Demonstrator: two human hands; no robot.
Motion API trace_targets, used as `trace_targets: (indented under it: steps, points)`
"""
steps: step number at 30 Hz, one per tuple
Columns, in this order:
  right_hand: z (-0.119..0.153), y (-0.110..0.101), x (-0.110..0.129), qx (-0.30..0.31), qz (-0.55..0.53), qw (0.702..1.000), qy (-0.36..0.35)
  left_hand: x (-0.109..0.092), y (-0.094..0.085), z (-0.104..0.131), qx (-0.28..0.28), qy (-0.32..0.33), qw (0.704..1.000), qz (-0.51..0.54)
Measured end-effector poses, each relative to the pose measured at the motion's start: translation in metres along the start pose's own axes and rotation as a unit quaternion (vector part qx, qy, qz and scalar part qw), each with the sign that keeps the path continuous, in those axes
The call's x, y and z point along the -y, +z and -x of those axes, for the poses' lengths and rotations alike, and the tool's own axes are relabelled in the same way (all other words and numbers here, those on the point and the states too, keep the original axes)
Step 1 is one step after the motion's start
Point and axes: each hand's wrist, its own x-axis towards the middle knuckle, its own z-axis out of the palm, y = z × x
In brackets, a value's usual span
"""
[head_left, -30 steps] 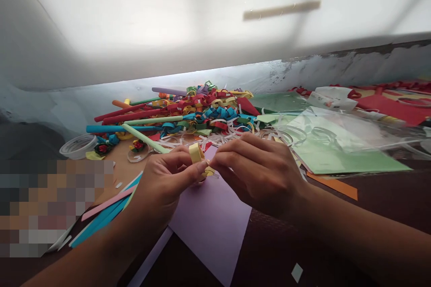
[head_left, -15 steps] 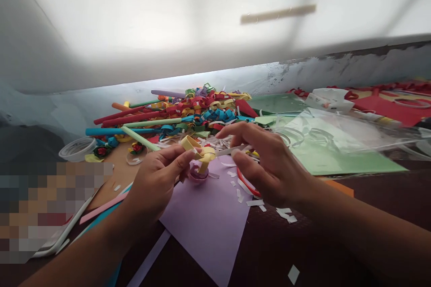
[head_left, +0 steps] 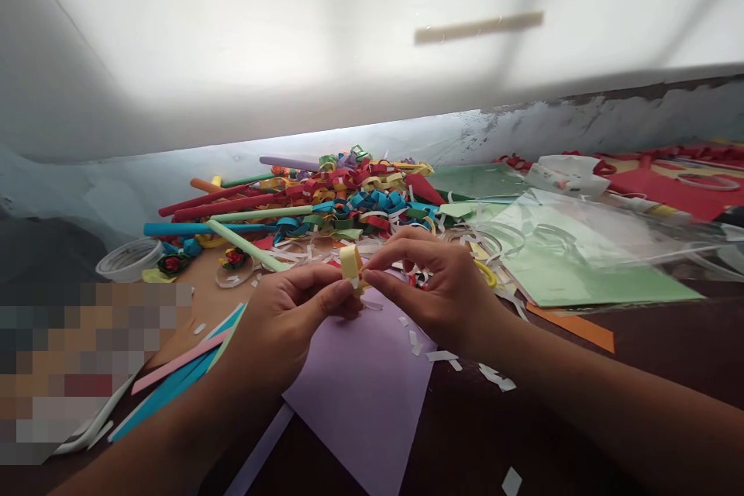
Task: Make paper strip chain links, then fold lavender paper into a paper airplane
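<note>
A loop of yellow paper strip point(head_left: 349, 260) stands up between my two hands above a purple paper sheet point(head_left: 363, 384). My left hand point(head_left: 291, 314) pinches its lower part between thumb and fingers, with a small white piece showing by the thumb. From the right, my right hand point(head_left: 439, 283) closes thumb and fingertips on the loop's edge. The fingers hide the rest of the yellow paper below the loop.
Behind the hands lies a heap of coloured paper chains point(head_left: 372, 198) and rolled paper tubes point(head_left: 232, 209). Green sheets point(head_left: 604, 283) lie to the right, beside an orange strip point(head_left: 575, 328). White scraps point(head_left: 497, 378) dot the dark table. A tape roll point(head_left: 129, 257) stands left.
My right hand has moved left, and its spread fingers have closed on the yellow paper. The yellow loop is now turned upright, and the white strip by the right fingers no longer shows.
</note>
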Motion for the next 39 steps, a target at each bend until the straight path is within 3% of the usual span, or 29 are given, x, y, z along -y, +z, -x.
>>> trace_targets:
  steps: [3, 16, 23, 29, 34, 39]
  points:
    - [0.001, 0.001, 0.003, 0.015, -0.023, 0.999, 0.034, 0.001, 0.001, 0.001, -0.026, -0.009, 0.999, 0.018]
    - [0.003, 0.008, 0.002, 0.002, -0.032, 0.998, 0.05, 0.001, 0.005, 0.005, -0.017, -0.009, 0.999, 0.027]
    - [0.002, 0.004, 0.003, 0.022, -0.055, 0.998, 0.032, 0.001, 0.007, 0.001, -0.085, -0.025, 0.995, 0.049]
    - [0.0, 0.0, -0.012, 0.035, -0.092, 0.994, 0.041, 0.006, -0.004, -0.003, -0.063, -0.029, 0.997, 0.035]
    - [0.001, 0.0, -0.011, 0.043, -0.089, 0.992, 0.077, 0.004, -0.005, -0.002, -0.065, -0.021, 0.997, 0.026]
    - [0.003, -0.002, -0.009, 0.041, -0.086, 0.995, 0.039, 0.003, -0.006, -0.002, -0.061, -0.015, 0.998, 0.021]
